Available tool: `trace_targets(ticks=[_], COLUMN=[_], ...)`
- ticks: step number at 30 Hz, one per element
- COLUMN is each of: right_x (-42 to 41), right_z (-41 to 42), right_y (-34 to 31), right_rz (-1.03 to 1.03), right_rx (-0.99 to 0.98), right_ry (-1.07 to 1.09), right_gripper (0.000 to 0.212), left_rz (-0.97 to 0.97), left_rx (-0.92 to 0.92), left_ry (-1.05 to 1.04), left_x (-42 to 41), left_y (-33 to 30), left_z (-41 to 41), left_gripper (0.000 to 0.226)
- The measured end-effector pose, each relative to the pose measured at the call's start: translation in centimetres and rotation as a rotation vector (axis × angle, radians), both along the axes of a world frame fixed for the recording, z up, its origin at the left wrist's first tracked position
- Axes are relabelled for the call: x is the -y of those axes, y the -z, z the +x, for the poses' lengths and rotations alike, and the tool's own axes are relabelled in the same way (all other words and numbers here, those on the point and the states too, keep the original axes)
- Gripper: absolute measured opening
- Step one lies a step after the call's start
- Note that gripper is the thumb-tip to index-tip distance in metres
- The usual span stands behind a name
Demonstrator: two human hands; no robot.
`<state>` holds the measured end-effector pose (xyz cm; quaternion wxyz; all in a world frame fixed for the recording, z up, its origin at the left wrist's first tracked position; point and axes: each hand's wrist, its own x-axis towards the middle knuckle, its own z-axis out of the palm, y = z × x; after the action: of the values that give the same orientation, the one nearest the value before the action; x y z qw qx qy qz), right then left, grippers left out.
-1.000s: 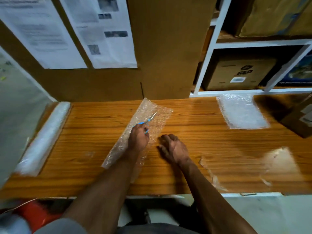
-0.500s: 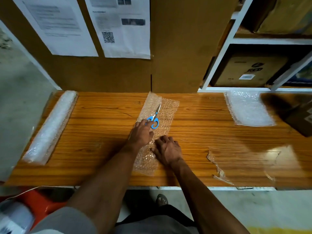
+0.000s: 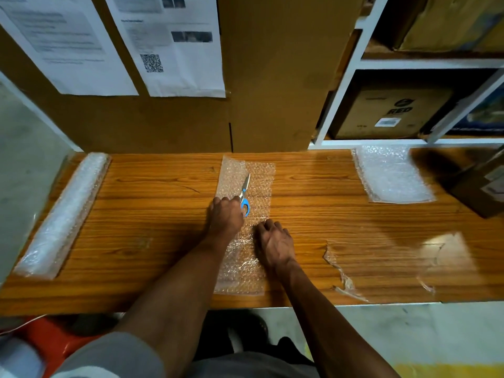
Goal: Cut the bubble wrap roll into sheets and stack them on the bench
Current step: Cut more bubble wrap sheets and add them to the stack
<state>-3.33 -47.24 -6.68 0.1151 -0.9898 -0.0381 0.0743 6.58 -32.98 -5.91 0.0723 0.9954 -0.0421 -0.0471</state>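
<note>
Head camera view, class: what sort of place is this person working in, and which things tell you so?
Most likely a packing or stockroom bench. Cardboard boxes sit on white shelving, a bubble wrap roll lies on the wooden bench, and printed notices hang on the back board.

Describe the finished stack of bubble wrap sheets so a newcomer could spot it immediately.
Start at the wooden bench and go to its far right corner, below the white shelving. The stack of sheets lies flat there, untouched, unlike the rolled bubble wrap at the left end.
</note>
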Motion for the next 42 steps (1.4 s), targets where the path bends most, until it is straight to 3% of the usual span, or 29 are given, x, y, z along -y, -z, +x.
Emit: trace_targets(ticks=[6, 13, 16, 20, 23, 27, 30, 33, 35, 37, 38, 40, 42], right_x=[-0.3, -2.1, -3.0, -4.4, -5.1, -6.0, -6.2, -6.8, -7.9, -8.4, -8.9, -9.6, -9.9], right_z=[-0.3, -1.0, -1.1, -1.1, -1.4, -2.6, -3.4, -3.7, -4.0, -4.3, -4.5, -4.5, -4.1], right_y=[-0.4, 0.1, 0.2, 1.0, 2.4, 2.0, 2.7, 2.8, 1.3, 0.8, -0.1, -0.6, -0.6], right_rz=[0.036, 0.120, 0.209, 0.411, 0.538, 0.470, 0.567, 0.476, 0.323, 0.123, 0.187, 0.312, 0.242], right_rx=[0.022, -0.029, -0.046, -0.050, 0.024, 0.053, 0.072, 0.054, -0.032, -0.023, -0.040, -0.017, -0.074], right_ry=[0.040, 0.223, 0.392, 0.588, 0.683, 0.688, 0.764, 0.764, 0.716, 0.558, 0.551, 0.603, 0.588], right_gripper=[0.029, 0.032, 0.031, 0.033, 0.044, 0.036, 0.044, 0.053, 0.042, 0.030, 0.020, 0.033, 0.028], left_rz=[-0.117, -0.103, -0.240, -0.758, -0.865, -0.835, -0.777, -0.601, -0.650, -0.736, -0.794, -0.809, -0.656], left_rx=[-0.133, -0.236, -0.386, -0.736, -0.870, -0.806, -0.697, -0.566, -0.571, -0.568, -0.582, -0.585, -0.465], left_ry=[-0.150, -0.053, -0.134, -0.238, -0.168, -0.156, -0.197, -0.218, -0.199, -0.173, -0.170, -0.151, -0.101], left_x=[0.0, -1.1, -3.3, -6.3, -8.1, -10.0, -11.2, -12.3, -12.2, -11.5, -11.1, -10.3, -9.8], left_y=[-1.5, -2.2, -2.4, -2.1, -2.6, -2.2, -1.7, 4.3, 4.1, -0.8, -1.6, -1.5, -1.1], left_z=[1.1, 1.3, 1.7, 1.3, 0.0, -0.8, 0.0, 3.3, 2.9, 0.2, -0.5, -1.4, -2.0], left_gripper=[0.024, 0.043, 0.051, 0.039, 0.024, 0.019, 0.020, 0.049, 0.036, 0.013, 0.012, 0.011, 0.024])
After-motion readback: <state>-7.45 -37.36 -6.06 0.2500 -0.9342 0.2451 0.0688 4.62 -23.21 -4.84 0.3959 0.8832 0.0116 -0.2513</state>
